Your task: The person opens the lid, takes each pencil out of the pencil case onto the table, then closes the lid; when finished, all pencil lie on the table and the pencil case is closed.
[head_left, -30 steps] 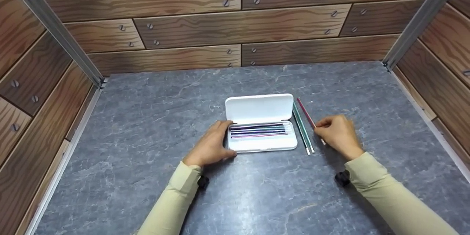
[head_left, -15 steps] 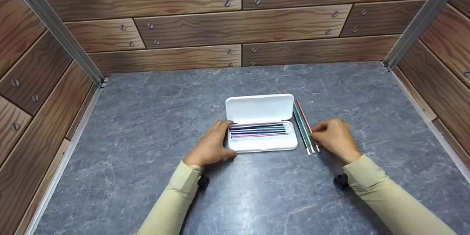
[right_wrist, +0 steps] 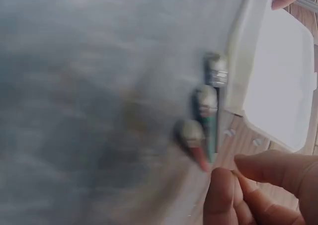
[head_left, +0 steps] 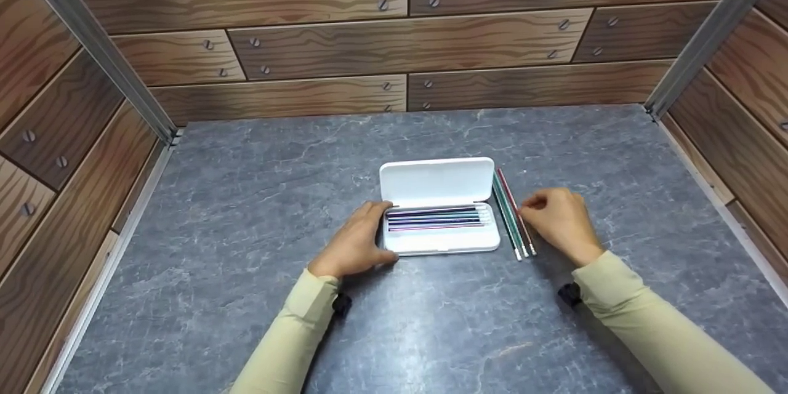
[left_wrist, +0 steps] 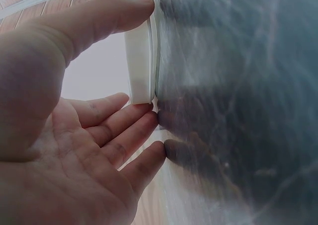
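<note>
A white pencil case (head_left: 443, 244) lies with its lid (head_left: 437, 183) up, several dark and purple pencils (head_left: 434, 220) side by side in its base. My left hand (head_left: 352, 243) holds the case's left end, thumb at the front corner and fingers at the back one. Right of the case, two greenish pencils (head_left: 508, 214) and a red pencil (head_left: 507, 188) lie close together on the table, white erasers towards me. My right hand (head_left: 561, 221) is just right of the red pencil, fingers bent, a small gap between thumb and index in the right wrist view; nothing shows between them.
The grey marbled table (head_left: 265, 197) is bounded by wood-patterned walls (head_left: 320, 49) at the back and both sides. Metal posts (head_left: 695, 43) stand at the two back corners.
The red pencil has moved left, from a slant apart to lying alongside the greenish pencils. My right hand followed it left, then rose off it slightly. My left hand has stayed on the case.
</note>
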A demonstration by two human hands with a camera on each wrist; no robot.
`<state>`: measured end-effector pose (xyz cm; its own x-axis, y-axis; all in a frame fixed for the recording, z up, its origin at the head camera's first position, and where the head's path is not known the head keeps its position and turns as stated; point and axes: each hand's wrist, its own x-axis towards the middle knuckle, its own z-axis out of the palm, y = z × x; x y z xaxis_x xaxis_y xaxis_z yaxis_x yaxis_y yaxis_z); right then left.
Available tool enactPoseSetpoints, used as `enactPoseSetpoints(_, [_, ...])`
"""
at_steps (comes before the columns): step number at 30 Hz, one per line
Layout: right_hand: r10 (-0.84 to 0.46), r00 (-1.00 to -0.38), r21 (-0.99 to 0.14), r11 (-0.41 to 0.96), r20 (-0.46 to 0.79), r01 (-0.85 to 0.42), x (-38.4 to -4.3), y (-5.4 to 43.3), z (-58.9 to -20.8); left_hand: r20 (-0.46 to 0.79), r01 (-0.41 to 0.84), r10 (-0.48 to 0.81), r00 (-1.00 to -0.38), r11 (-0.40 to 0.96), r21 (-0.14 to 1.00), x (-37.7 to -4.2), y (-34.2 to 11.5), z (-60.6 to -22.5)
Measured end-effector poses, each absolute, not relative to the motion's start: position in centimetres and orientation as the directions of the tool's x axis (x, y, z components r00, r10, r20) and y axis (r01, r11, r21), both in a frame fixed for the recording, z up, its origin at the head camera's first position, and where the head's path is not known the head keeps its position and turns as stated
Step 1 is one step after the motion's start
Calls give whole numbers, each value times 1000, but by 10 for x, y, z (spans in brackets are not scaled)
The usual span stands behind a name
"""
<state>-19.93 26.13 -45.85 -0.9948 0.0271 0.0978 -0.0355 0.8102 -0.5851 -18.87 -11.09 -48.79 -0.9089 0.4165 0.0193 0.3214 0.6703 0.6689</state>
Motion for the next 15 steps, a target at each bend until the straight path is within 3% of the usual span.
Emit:
enactPoseSetpoints(4, [-114,-975,-573,794,191,-205,-208,241,-450,13,313,408,-913,677,666,-189,-112,-487])
enactPoseSetpoints(9, [-355,-896,-516,733,266,-444,-218,215,-452,20,317,411,-911,669,672,-188,-112,-488])
enactPoseSetpoints(15, [-528,-808,-427,687,262,-587,-223,196,-462,20,320,418,-908,661,679,-189,-111,-488])
